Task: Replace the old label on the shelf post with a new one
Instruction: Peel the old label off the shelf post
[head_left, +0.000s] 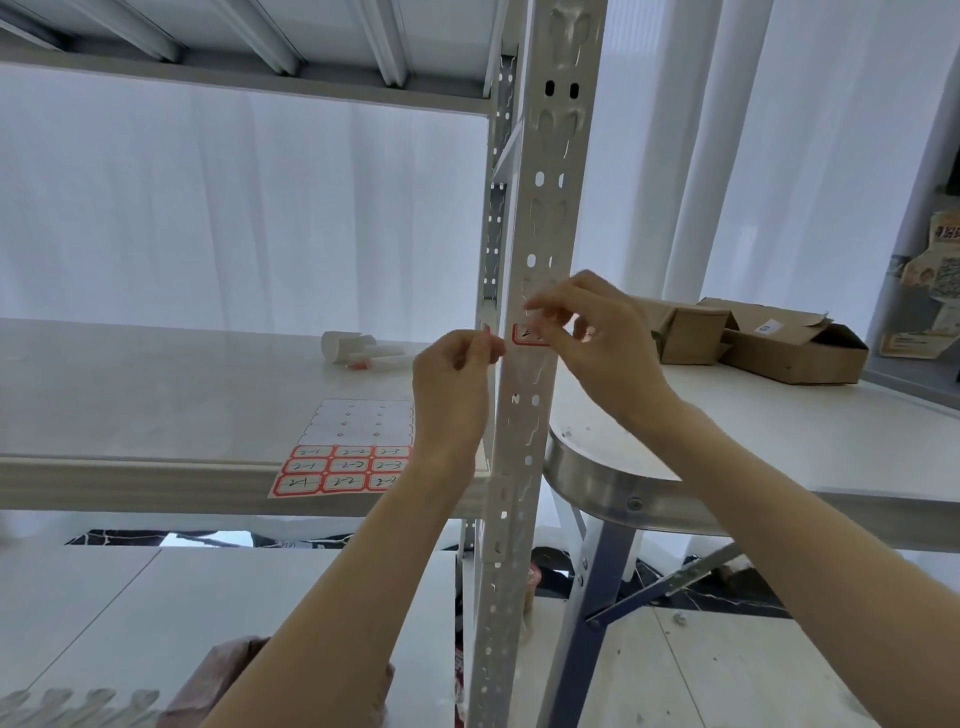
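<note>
so, right hand (597, 338): fingers (540, 306) pinching the top edge of the red-bordered label (524, 338) on the shelf post (540, 208)
left hand (452, 384): fingers pinching a small red-edged scrap (487, 332), just left of the post
label sheet (343, 457): flat on the shelf (156, 389), near edge
cardboard boxes (753, 338): far right on the worktop (779, 426)
</note>
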